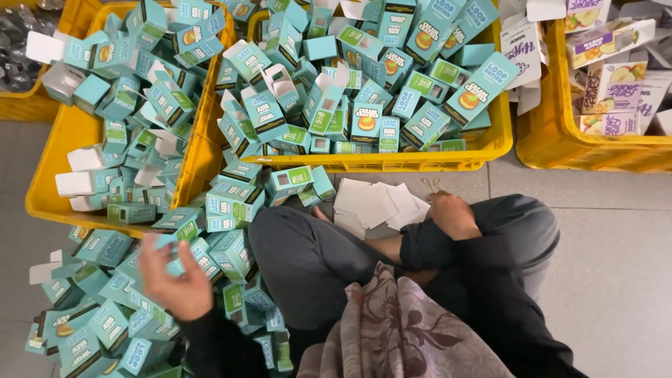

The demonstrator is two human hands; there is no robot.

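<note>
I am looking down at my left hand (175,280), which is hovering blurred over the heap of small teal cartons (105,322) spilling across the floor at my left knee. Its grip is standing wide, fingers spread and curled, palm facing up toward me, holding nothing I can make out; the nearest cartons are lying just under and beside the fingertips, by the edge of the tipped yellow crate (52,189). These cartons are lying every which way, long axes pointing in no common direction, several with white end flaps hanging open.

My right hand (453,213) is resting on my crossed right leg, knuckles up, forearm in a dark sleeve running back toward my body. Its fingers are curling down onto the stack of white paper slips (371,203), which is lying flat on the floor between my knees, fanning out toward the second yellow crate (420,159). Whether that grip is pinching a slip, I cannot tell.
</note>
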